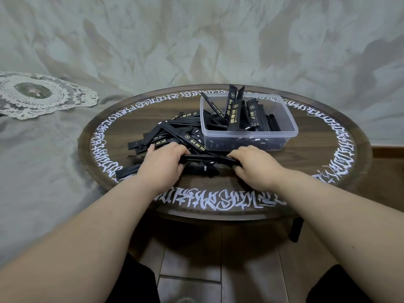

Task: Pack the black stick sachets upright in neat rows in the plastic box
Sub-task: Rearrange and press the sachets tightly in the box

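Several sachets [233, 114] tilted inside plastic box [290, 130]

Your plastic box [249, 133] sits on the round table [328, 162], far right of centre. Loose sachet pile [170, 136] lies just left of it, touching its wall. Some sachets [235, 112] stand tilted inside the box. Both your hands [162, 162] [254, 166] hold a sachet bundle [207, 159] in front of box and pile. Doily [43, 95] far left, off the table.

I see my left hand [162, 161] and right hand [254, 164] gripping opposite ends of a bundle of black stick sachets [207, 159] over the round bench [328, 167]. More loose sachets [168, 134] lie piled just beside the plastic box [290, 130], where several boxed sachets [235, 112] lean upright.
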The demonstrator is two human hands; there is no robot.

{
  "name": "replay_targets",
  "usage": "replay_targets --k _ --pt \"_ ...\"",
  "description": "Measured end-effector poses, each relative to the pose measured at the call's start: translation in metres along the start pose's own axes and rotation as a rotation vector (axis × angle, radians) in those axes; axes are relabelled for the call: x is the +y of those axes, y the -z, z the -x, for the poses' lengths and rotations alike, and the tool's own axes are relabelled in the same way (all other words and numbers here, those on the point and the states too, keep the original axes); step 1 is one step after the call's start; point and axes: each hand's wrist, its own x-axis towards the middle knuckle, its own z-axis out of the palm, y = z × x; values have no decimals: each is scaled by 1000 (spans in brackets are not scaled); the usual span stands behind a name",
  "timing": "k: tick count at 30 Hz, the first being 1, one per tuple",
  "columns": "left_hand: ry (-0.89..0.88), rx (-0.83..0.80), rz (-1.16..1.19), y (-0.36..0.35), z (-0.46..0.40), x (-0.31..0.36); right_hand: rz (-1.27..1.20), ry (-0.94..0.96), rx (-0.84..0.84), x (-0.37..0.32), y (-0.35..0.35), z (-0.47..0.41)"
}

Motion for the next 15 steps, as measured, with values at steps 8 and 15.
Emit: replay_targets --k 8,15 --pt "0 231 109 24 2 3 -135 -85 86 -11 10 -1" --pt "236 184 83 28 15 -34 -89 -79 63 -58 -4 -26"
